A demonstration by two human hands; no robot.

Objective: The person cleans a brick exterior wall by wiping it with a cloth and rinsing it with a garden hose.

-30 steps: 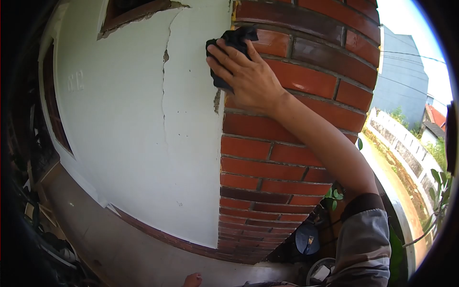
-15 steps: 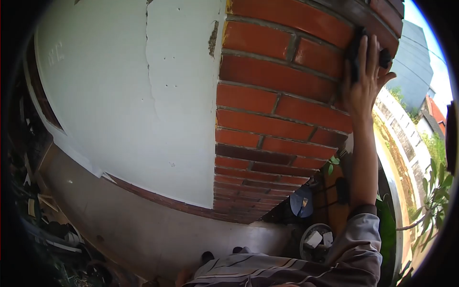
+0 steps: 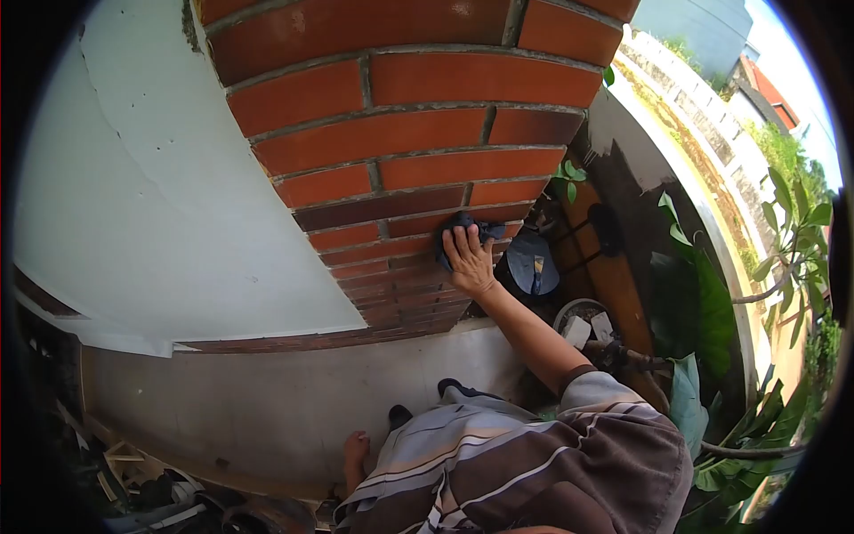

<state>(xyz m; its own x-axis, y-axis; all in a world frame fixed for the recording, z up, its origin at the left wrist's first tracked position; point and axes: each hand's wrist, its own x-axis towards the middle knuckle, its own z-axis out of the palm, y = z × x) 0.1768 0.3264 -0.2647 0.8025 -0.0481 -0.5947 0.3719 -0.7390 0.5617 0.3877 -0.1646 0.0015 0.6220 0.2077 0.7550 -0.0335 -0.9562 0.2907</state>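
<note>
My right hand presses a dark cloth against the lower part of the red brick wall, near its right corner. The cloth shows around and above the fingers. Low in the view, my left hand hangs beside the striped shirt, its fingers loosely curled and small in the picture; whether anything is in it cannot be made out.
A white wall adjoins the brick on the left, above a grey floor. To the right are a blue-grey cap, a round container with white blocks, large green leaves and a pale boundary wall.
My right hand has moved with the cloth from high on the brick corner to much lower on the wall. The view has tilted down, and my left hand now shows.
</note>
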